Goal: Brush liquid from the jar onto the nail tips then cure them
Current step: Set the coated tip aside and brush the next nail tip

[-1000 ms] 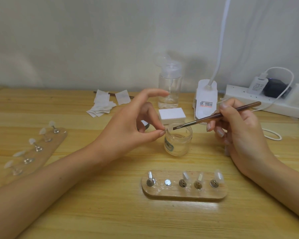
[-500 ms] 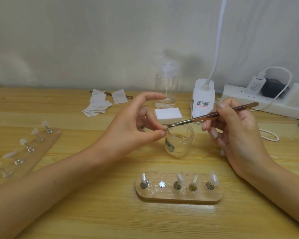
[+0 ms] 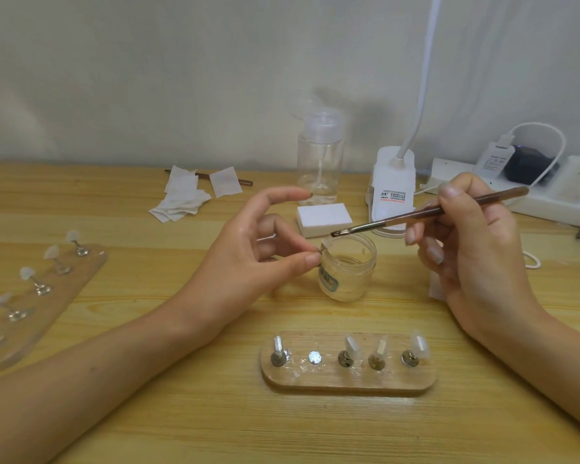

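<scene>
An open clear jar [image 3: 347, 271] with a little liquid stands at the table's middle. My left hand [image 3: 262, 252] pinches a small nail tip on its pin [image 3: 323, 248] at the jar's left rim. My right hand [image 3: 472, 249] grips a brown brush [image 3: 426, 214], and its bristles hover just above that nail tip. In front lies a wooden holder [image 3: 349, 380] with several clear nail tips on metal stands and one bare magnet.
A second holder [image 3: 41, 296] with several nail tips lies at the left. Behind the jar are a white block [image 3: 323, 219], a clear pump bottle [image 3: 320, 155], a white lamp base [image 3: 394, 185], paper wipes [image 3: 185, 195], and a power strip [image 3: 549, 195].
The brush tip has lifted from the jar's mouth and moved left, over the nail tip that my left hand holds. The camera has shifted slightly.
</scene>
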Demonstrator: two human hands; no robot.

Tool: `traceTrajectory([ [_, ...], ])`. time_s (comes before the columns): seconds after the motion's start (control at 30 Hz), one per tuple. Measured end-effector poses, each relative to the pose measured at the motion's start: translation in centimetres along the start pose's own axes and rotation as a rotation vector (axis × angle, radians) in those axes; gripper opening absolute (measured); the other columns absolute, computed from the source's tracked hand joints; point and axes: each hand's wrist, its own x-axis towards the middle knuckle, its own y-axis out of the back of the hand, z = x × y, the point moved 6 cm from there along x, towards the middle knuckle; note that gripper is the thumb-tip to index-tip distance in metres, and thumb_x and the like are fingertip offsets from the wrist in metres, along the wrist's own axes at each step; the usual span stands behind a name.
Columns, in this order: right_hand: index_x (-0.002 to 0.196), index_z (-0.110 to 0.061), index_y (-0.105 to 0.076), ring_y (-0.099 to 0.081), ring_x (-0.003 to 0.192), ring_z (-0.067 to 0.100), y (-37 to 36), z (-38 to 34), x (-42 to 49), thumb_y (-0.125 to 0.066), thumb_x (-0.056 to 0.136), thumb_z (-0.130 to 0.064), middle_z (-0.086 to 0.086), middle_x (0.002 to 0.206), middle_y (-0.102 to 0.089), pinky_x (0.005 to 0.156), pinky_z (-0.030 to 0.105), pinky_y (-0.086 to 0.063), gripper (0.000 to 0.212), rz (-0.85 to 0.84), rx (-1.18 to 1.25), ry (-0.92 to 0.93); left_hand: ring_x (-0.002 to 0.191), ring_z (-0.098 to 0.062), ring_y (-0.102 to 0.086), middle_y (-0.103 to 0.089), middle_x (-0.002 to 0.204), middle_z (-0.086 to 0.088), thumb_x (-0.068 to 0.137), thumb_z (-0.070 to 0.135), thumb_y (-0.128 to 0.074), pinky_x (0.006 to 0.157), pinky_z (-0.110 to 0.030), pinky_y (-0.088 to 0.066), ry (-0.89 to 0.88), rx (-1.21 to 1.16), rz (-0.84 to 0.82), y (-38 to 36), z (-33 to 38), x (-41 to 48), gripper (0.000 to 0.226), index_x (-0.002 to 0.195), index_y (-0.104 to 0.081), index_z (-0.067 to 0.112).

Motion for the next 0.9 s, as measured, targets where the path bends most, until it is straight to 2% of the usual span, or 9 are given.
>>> traceTrajectory([
  [0.07,0.072,-0.021,-0.045,-0.036,0.042,0.011,-0.23,0.06,-0.08,-0.044,0.103,-0.018,0.005,0.057,-0.06,0.042,0.024,-0.021,0.031,-0.018,-0.05,0.002,0.087,-0.019,-0.073,-0.069,0.078,0.005,0.074,0.015,-0.078,0.077,-0.028,-0.057,0.004,-0.012,-0.005,0.05,-0.03,-0.01,0.064,0.131,-0.055,0.027],
  [0.17,0.073,-0.016,-0.042,-0.037,0.04,0.008,0.22,0.3,0.09,-0.042,0.103,-0.013,0.005,0.053,-0.056,0.041,0.02,-0.022,0.03,0.029,-0.044,-0.022,0.091,-0.025,-0.074,-0.069,0.077,0.004,0.074,0.012,-0.079,0.079,-0.03,-0.058,0.009,-0.031,-0.009,0.07,-0.08,-0.07,0.065,0.133,-0.054,0.027],
  [0.3,0.069,-0.025,-0.048,-0.038,0.041,0.01,-0.03,-0.08,-0.05,-0.041,0.104,-0.017,0.003,0.056,-0.061,0.041,0.021,-0.023,0.036,-0.02,0.006,0.028,0.082,-0.016,-0.073,-0.068,0.074,0.004,0.071,0.014,-0.08,0.077,-0.028,-0.058,0.005,-0.04,-0.011,-0.02,0.07,-0.06,0.07,0.134,-0.054,0.027],
  [0.37,0.071,-0.023,-0.047,-0.036,0.043,0.013,-0.3,0.0,-0.13,-0.042,0.104,-0.017,0.004,0.056,-0.06,0.041,0.022,-0.023,0.034,-0.044,-0.038,0.028,0.08,-0.013,-0.072,-0.068,0.074,0.004,0.07,0.014,-0.08,0.075,-0.024,-0.058,0.006,-0.046,-0.013,-0.04,0.07,-0.03,0.07,0.134,-0.054,0.027],
  [0.5,0.072,-0.017,-0.042,-0.035,0.039,0.009,0.28,0.28,0.07,-0.04,0.103,-0.012,0.005,0.052,-0.055,0.041,0.021,-0.021,0.031,0.021,-0.025,-0.013,0.08,-0.013,-0.073,-0.068,0.073,0.005,0.069,0.014,-0.08,0.074,-0.021,-0.056,0.009,-0.054,-0.012,-0.08,0.11,-0.07,0.069,0.133,-0.055,0.026],
  [0.67,0.071,-0.023,-0.047,-0.037,0.043,0.011,-0.27,0.03,-0.14,-0.044,0.103,-0.02,0.004,0.058,-0.061,0.042,0.022,-0.024,0.032,-0.05,-0.027,0.016,0.082,-0.014,-0.074,-0.068,0.073,0.004,0.069,0.013,-0.08,0.072,-0.018,-0.054,0.011,-0.052,-0.008,-0.04,0.1,-0.04,0.068,0.131,-0.056,0.026],
  [0.77,0.071,-0.019,-0.044,-0.036,0.043,0.013,0.02,0.31,-0.01,-0.043,0.103,-0.015,0.005,0.055,-0.058,0.042,0.021,-0.023,0.032,-0.004,-0.06,-0.015,0.081,-0.013,-0.073,-0.068,0.073,0.005,0.069,0.013,-0.08,0.072,-0.019,-0.055,0.01,-0.049,-0.008,-0.06,0.12,-0.05,0.067,0.131,-0.056,0.026],
  [0.9,0.071,-0.021,-0.045,-0.041,0.042,0.008,0.15,0.0,-0.07,-0.041,0.104,-0.015,0.003,0.055,-0.058,0.041,0.019,-0.024,0.034,0.011,0.011,0.009,0.082,-0.016,-0.073,-0.068,0.073,0.005,0.07,0.011,-0.079,0.072,-0.018,-0.055,0.012,-0.059,-0.01,-0.1,0.13,-0.09,0.067,0.131,-0.056,0.026],
])
